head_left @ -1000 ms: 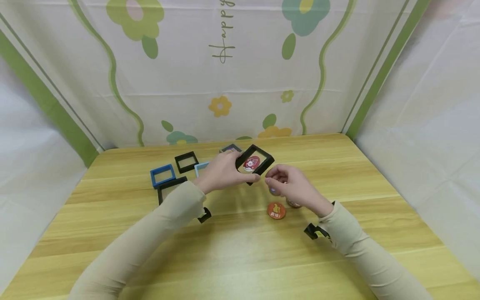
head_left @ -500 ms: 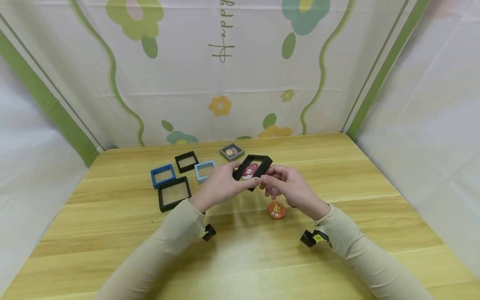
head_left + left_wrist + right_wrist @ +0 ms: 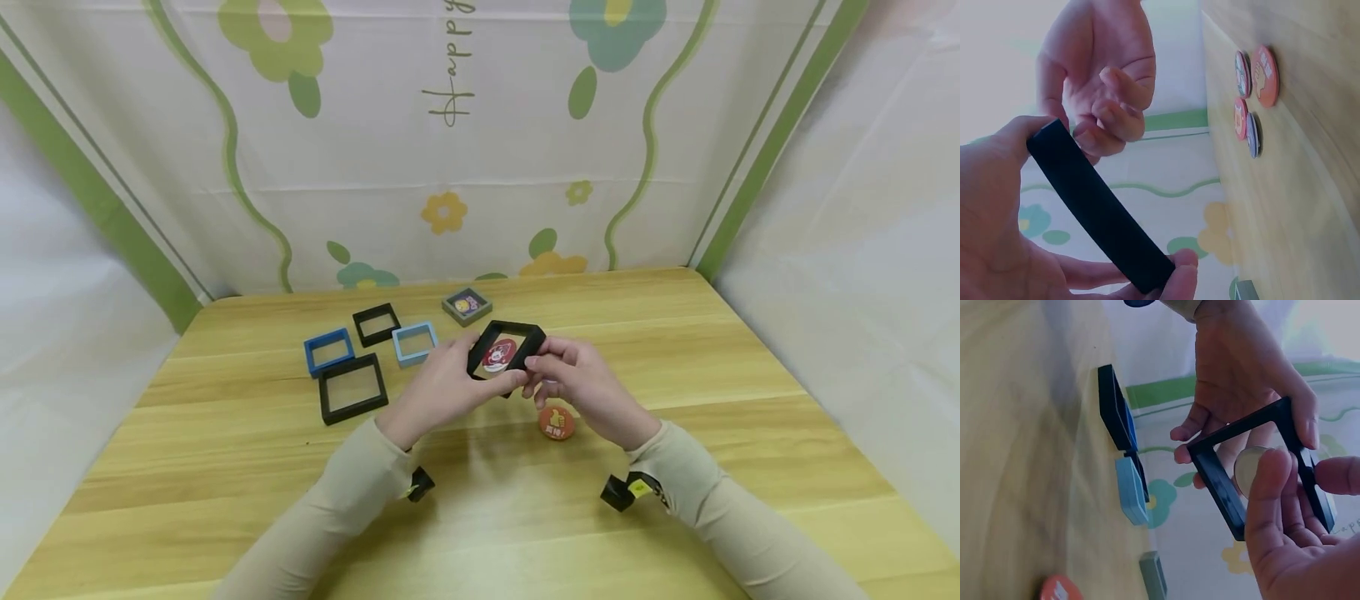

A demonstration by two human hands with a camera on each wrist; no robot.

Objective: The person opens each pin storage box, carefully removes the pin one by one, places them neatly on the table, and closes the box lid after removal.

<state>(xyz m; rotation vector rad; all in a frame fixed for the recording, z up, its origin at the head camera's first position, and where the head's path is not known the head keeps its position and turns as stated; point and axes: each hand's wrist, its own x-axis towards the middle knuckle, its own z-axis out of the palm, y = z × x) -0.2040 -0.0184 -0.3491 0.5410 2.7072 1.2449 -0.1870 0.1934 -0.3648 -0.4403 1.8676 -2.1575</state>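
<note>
A black display frame [image 3: 531, 343] with clear film in its middle is held up tilted over the table. Inside it shows a round red badge [image 3: 499, 355]; in the right wrist view the plain pale back of the badge [image 3: 1249, 471] faces me. My left hand [image 3: 442, 387] grips the frame from the left, thumb along the near edge and fingers at the far one. From the right, my right hand [image 3: 588, 392] pinches the frame's edge between thumb and curled fingers. Below it an orange thumbs-up badge [image 3: 557, 422] lies on the table.
To the left lie a blue frame [image 3: 309, 357], a light blue frame [image 3: 415, 327], a small black frame [image 3: 375, 309] and a larger black frame [image 3: 326, 402]. Behind stands a grey frame [image 3: 477, 316] holding a badge. More badges [image 3: 1240, 119] lie near the orange one. A flowered cloth [image 3: 360, 167] backs the table.
My right hand has moved left from over the badges to the frame's right edge and taken hold there. The black frame has come down a little and tipped flatter in my left hand.
</note>
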